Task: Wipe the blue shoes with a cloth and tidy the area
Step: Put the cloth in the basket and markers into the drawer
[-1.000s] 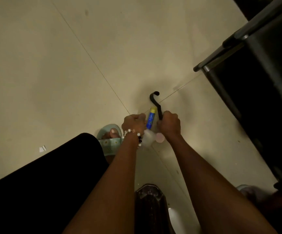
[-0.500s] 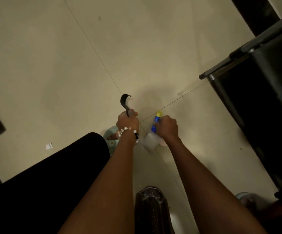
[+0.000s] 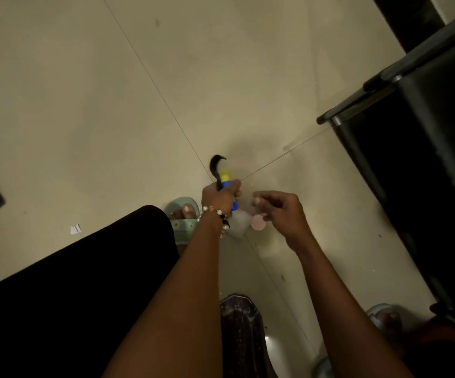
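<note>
My left hand (image 3: pixel 219 197) grips a curved black strip (image 3: pixel 216 165) together with a blue tube with a yellow cap (image 3: pixel 225 178), low over the tiled floor. A pale translucent container (image 3: pixel 238 224) shows just under that wrist. My right hand (image 3: pixel 278 211) hovers beside it with loosely curled fingers and holds nothing I can see. A small pink disc (image 3: pixel 258 222) lies just below its fingertips; I cannot tell whether they touch. I wear pale blue-green slippers, one on the left foot (image 3: pixel 184 227) and one on the right foot (image 3: pixel 378 313). No cloth is in view.
Black furniture with a metal frame (image 3: pixel 357 105) fills the right side. A dark glossy object (image 3: pixel 241 326) stands at the bottom centre between my arms. A white paper scrap (image 3: pixel 75 229) lies on the floor at the left. My dark-clothed leg (image 3: pixel 84 282) covers the lower left.
The blue tube passed from my right hand to my left, which now holds it with the black strip. My right hand let go and drew back to the right.
</note>
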`<state>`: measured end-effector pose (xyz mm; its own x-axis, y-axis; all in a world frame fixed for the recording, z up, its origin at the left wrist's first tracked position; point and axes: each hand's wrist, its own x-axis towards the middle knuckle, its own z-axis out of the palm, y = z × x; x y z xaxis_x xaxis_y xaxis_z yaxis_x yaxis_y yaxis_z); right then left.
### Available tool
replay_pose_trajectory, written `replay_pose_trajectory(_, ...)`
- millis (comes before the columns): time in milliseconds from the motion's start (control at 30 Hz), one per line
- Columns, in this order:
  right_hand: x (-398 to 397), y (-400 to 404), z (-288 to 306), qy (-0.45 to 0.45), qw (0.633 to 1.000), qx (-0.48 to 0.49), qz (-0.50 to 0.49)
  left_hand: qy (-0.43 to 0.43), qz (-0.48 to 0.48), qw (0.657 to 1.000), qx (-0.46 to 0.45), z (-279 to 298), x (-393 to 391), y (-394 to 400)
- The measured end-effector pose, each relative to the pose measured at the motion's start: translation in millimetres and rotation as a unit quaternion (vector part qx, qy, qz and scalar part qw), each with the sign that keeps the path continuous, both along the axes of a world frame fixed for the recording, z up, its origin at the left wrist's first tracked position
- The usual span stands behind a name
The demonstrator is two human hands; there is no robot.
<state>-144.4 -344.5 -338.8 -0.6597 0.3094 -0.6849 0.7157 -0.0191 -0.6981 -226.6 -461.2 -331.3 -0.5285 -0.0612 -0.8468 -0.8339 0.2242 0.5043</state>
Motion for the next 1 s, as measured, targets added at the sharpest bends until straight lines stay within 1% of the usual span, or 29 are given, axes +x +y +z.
replay_pose_trajectory(33,7,-1,-11,-0.024,0.997,0.073,0.018,-0.003,0.034,0.999,0.012,2,-3,-1)
replay_pose_trajectory(67,12,-5,-23,-0.052,0.982,0.157,0.092,-0.01,0.052,0.998,0.015,3,-5,-4)
replay_pose_trajectory(100,18,-12,-34,-0.075,0.953,0.221,0.193,-0.017,0.057,0.998,0.011,3,-5,-7)
replay_pose_trajectory(133,23,-21,-43,-0.091,0.917,0.261,0.286,-0.021,0.057,0.998,0.004,2,-4,-11)
replay_pose_trajectory(167,28,-27,-50,-0.1,0.885,0.289,0.351,-0.024,0.057,0.998,-0.002,0,-3,-15)
replay_pose_trajectory(200,31,-30,-56,-0.097,0.863,0.317,0.381,-0.03,0.059,0.998,-0.01,-3,-1,-18)
replay_pose_trajectory(233,33,-30,-59,-0.086,0.856,0.339,0.381,-0.04,0.052,0.998,-0.022,-6,2,-21)
replay_pose_trajectory(267,33,-28,-61,-0.074,0.864,0.349,0.355,-0.05,0.034,0.997,-0.038,-9,6,-24)
replay_pose_trajectory(333,31,-18,-56,-0.084,0.911,0.322,0.243,-0.051,-0.012,0.997,-0.06,-14,15,-26)
replay_pose_trajectory(400,28,-9,-41,-0.078,0.951,0.273,0.123,-0.035,-0.054,0.997,-0.048,-16,23,-21)
replay_pose_trajectory(433,26,-8,-31,-0.052,0.961,0.251,0.099,-0.036,-0.077,0.996,-0.033,-13,25,-18)
replay_pose_trajectory(467,24,-10,-21,-0.018,0.966,0.234,0.106,-0.044,-0.099,0.994,-0.015,-10,27,-15)
replay_pose_trajectory(500,23,-13,-12,0.017,0.966,0.221,0.136,-0.057,-0.118,0.991,0.004,-6,28,-13)
replay_pose_trajectory(567,23,-20,-2,0.06,0.964,0.187,0.178,-0.067,-0.153,0.986,0.025,-1,29,-12)
replay_pose_trajectory(600,23,-22,1,0.064,0.973,0.153,0.161,-0.056,-0.166,0.984,0.017,0,29,-13)
replay_pose_trajectory(667,22,-22,1,0.044,0.994,0.074,0.064,-0.027,-0.141,0.989,-0.018,-1,27,-19)
replay_pose_trajectory(700,22,-22,-4,0.028,0.996,0.079,0.031,-0.015,-0.106,0.994,-0.036,-3,25,-23)
replay_pose_trajectory(733,20,-25,-8,0.012,0.992,0.119,0.045,-0.003,-0.07,0.996,-0.055,-5,22,-29)
replay_pose_trajectory(767,18,-30,-13,0.0,0.979,0.175,0.108,0.007,-0.041,0.996,-0.078,-7,18,-34)
replay_pose_trajectory(800,16,-37,-20,-0.002,0.954,0.223,0.202,0.014,-0.019,0.995,-0.098,-10,15,-41)
replay_pose_trajectory(833,15,-46,-25,-0.002,0.914,0.261,0.309,0.018,-0.001,0.994,-0.112,-11,12,-47)
replay_pose_trajectory(867,13,-55,-30,-0.006,0.866,0.291,0.406,0.022,0.016,0.993,-0.119,-11,9,-52)
replay_pose_trajectory(900,13,-63,-35,0.001,0.82,0.316,0.478,0.027,0.025,0.992,-0.124,-11,8,-56)
replay_pose_trajectory(933,14,-67,-40,0.018,0.781,0.341,0.522,0.03,0.024,0.991,-0.132,-11,6,-58)
replay_pose_trajectory(967,15,-68,-45,0.037,0.757,0.366,0.539,0.031,0.017,0.99,-0.138,-9,5,-59)
replay_pose_trajectory(1000,17,-66,-46,0.044,0.752,0.392,0.529,0.031,0.01,0.99,-0.14,-8,4,-59)
